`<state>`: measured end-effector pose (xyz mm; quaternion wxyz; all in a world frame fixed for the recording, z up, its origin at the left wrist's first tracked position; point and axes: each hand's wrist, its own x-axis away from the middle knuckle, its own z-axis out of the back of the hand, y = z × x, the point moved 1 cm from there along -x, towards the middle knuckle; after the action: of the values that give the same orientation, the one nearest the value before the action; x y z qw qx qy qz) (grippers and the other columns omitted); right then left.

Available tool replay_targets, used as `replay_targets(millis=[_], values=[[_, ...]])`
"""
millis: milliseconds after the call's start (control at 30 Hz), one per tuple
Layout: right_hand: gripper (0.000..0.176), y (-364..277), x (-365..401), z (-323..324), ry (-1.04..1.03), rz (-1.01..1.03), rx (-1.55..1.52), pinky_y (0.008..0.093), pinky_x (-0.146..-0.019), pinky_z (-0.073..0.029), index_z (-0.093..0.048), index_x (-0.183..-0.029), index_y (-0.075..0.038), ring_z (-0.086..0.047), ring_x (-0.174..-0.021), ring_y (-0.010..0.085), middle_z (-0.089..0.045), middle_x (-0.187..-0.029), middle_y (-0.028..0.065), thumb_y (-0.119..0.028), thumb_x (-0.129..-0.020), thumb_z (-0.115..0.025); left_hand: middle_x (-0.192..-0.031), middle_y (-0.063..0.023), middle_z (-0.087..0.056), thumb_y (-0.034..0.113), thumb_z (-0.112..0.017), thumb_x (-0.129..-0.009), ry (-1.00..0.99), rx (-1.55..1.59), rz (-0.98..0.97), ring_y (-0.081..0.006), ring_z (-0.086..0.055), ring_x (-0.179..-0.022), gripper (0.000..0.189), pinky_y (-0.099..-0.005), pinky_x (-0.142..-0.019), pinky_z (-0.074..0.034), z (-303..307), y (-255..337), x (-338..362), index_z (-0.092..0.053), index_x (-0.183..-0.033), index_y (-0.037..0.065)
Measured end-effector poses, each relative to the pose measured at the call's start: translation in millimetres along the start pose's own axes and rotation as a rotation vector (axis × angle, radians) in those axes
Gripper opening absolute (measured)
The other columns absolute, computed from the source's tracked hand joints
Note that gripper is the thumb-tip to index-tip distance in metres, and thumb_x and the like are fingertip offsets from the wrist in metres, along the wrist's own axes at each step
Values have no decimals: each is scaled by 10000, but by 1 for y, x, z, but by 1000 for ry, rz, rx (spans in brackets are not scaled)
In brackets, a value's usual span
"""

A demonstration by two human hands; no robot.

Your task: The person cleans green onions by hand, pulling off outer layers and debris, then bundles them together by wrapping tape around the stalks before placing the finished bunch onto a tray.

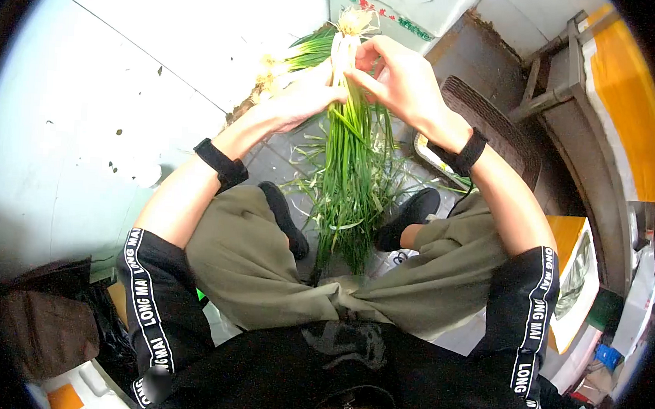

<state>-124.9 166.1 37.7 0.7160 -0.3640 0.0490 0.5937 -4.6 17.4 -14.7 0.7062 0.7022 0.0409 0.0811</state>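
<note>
A bunch of green onions (350,138) hangs upright, its pale roots at the top and its long green leaves fanning down between the knees. My left hand (308,97) is closed around the white stems from the left. On the right side of the same stems, my right hand (395,77) has its thumb and fingers bent in a pinch near the roots; what lies between the fingertips is too small to tell. Another bunch of green onions (307,52) lies behind my left hand, roots to the left.
A white box with green print (407,11) stands ahead. To the right are a dark woven basket (490,113), a metal frame (567,88) and an open foam box (579,284). Leaf scraps lie on the tiled floor between two black shoes (285,221). A white wall rises at left.
</note>
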Motion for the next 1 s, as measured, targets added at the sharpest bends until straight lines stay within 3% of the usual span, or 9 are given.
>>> replay_targets(millis=[100,233,300,467,500,633,867,933,1000], values=[[262,0,-1,-2,30,-12,9,365,-710,-554,-618,-965,-74,-704,-792,257,-699,-868,98,-276,-859,-747,-1239,-37,-573,-38,-520,-797,-4,230,-41,-122,-535,-1111,572,-278,-959,-439,-7,7,2,-471,-1365,13],[253,-6,-3,0,50,0,-1,377,-710,-562,-622,-938,-81,-717,-802,269,-714,-843,107,-300,-867,-729,-1254,-44,-585,-41,-513,-799,-39,221,43,-118,-541,-1073,534,-281,-911,-453,-7,16,8,-500,-1329,17],[231,-4,-3,-3,36,-41,6,364,-703,-557,-639,-953,-68,-709,-780,254,-707,-846,105,-260,-867,-736,-1392,-113,-485,-20,-490,-808,-110,68,49,-174,-541,-1209,782,-318,-1040,-423,-6,22,8,-224,-1541,44],[182,-3,-5,-2,15,-121,-22,348,-686,-549,-673,-958,-55,-698,-734,253,-701,-834,106,-205,-874,-733,-1323,-120,-548,34,-507,-902,-120,50,58,-197,-649,-1074,643,-351,-976,-494,-14,37,12,-273,-1501,38],[161,-3,-5,-1,45,-35,27,354,-676,-544,-665,-952,-59,-689,-730,264,-694,-833,103,-188,-875,-723,-1303,-126,-566,62,-513,-939,-105,-25,50,-204,-670,-1043,585,-357,-956,-512,-16,39,12,-294,-1481,30],[111,3,-11,10,116,221,275,378,-658,-533,-635,-926,-71,-661,-734,293,-662,-822,93,-143,-870,-699,-1289,-149,-579,114,-511,-987,-128,109,-2,-216,-664,-1063,500,-363,-944,-526,-11,19,3,-325,-1442,23],[140,5,-12,10,174,193,255,383,-661,-532,-610,-958,-76,-654,-735,290,-650,-816,87,-126,-860,-696,-1255,-154,-608,144,-483,-1009,-89,288,28,-216,-630,-1123,446,-358,-956,-520,-12,19,1,-361,-1420,19],[149,5,-10,7,173,146,202,442,-666,-511,-596,-969,-81,-631,-729,352,-642,-851,129,-190,-880,-647,-1254,-148,-608,149,-477,-1013,-83,298,15,-208,-623,-1126,435,-353,-956,-517,-13,19,1,-377,-1415,18],[158,3,-8,7,165,198,270,425,-678,-508,-601,-968,-85,-630,-750,330,-635,-870,111,-201,-876,-656,-1244,-123,-611,158,-480,-1023,-38,259,36,-183,-618,-1097,410,-340,-952,-507,-12,18,1,-415,-1403,19]])
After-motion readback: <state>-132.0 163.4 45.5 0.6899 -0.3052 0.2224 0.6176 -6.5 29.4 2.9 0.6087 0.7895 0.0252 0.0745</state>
